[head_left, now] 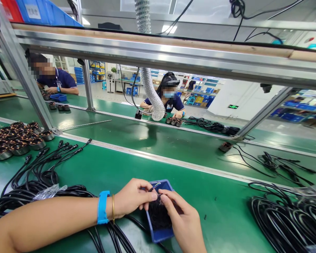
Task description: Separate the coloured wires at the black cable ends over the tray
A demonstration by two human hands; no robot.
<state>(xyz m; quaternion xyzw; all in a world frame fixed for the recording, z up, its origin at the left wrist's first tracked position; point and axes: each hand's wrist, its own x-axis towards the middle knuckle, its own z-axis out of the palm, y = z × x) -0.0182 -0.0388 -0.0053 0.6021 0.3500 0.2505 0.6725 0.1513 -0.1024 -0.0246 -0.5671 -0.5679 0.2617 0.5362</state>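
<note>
My left hand, with a blue band and a gold bangle at the wrist, is closed on the end of a black cable, whose thin coloured wires stick out near the fingertips. Close beside it, my right hand has thumb and index finger pinched at the same spot; what it holds is too small to make out. Both hands are above a blue bin filled with small black pieces. Black cables run under my left forearm.
Coiled black cables lie at the right, more cables at the left. Metal ring-shaped coils stand at the far left. A metal frame crosses above; two people sit beyond it.
</note>
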